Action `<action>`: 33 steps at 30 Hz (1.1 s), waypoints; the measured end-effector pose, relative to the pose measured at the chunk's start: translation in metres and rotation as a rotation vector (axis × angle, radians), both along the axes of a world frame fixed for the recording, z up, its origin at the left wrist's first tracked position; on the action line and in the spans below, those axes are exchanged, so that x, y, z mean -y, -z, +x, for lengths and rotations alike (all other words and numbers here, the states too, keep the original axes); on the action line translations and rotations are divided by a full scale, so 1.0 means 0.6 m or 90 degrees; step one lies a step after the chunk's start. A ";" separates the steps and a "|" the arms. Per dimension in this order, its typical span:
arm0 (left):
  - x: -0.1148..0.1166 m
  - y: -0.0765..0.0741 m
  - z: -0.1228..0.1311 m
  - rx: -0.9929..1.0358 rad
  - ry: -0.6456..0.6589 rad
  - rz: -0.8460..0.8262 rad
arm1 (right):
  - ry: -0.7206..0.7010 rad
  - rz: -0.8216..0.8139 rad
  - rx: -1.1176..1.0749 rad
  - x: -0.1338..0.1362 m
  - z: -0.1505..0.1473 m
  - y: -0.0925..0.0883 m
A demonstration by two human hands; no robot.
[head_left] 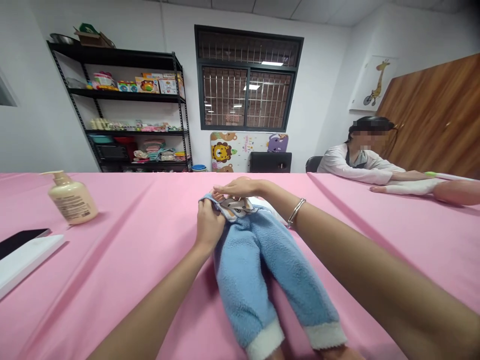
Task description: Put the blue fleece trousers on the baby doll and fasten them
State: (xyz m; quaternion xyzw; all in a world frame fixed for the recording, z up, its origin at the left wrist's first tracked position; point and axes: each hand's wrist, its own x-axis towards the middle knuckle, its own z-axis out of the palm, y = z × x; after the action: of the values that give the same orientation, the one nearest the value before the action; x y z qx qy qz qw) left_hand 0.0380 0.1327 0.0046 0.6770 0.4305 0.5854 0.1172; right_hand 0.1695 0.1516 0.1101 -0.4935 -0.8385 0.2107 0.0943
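A baby doll lies on the pink-covered table with its feet toward me. It wears blue fleece pants [243, 265] with white fluffy cuffs and a light printed top [236, 207] edged in blue. My left hand [210, 222] is closed on the blue-edged cloth of the top, on the doll's left-hand side in the picture. Reaching across the doll's upper body, my right hand [240, 187] has its fingers closed around what looks like the doll's small hand by that cloth edge. My hand covers most of the doll's head.
On the left of the pink table cover [131, 240] stand a pump bottle [73, 200], a dark phone [24, 240] and a white box [30, 260]. Across the table at right sits a person [356, 155], arms on the table near another doll [450, 191]. Behind is a loaded shelf [127, 92].
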 end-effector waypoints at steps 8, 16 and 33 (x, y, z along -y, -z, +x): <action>0.000 -0.006 -0.005 -0.108 -0.004 -0.039 | 0.023 0.017 0.105 0.007 -0.001 -0.012; -0.004 -0.016 -0.020 0.011 0.159 -0.084 | -0.004 -0.112 -0.220 -0.001 0.036 0.004; -0.096 -0.004 -0.114 0.514 -0.024 -0.333 | 0.293 0.040 -0.572 -0.079 -0.008 0.120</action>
State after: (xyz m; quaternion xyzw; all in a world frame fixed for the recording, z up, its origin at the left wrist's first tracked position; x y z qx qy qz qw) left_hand -0.0303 0.1906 0.0067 0.3356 0.4957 0.6752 0.4310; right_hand 0.1649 0.1987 0.0382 -0.5231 -0.5902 0.3507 0.5050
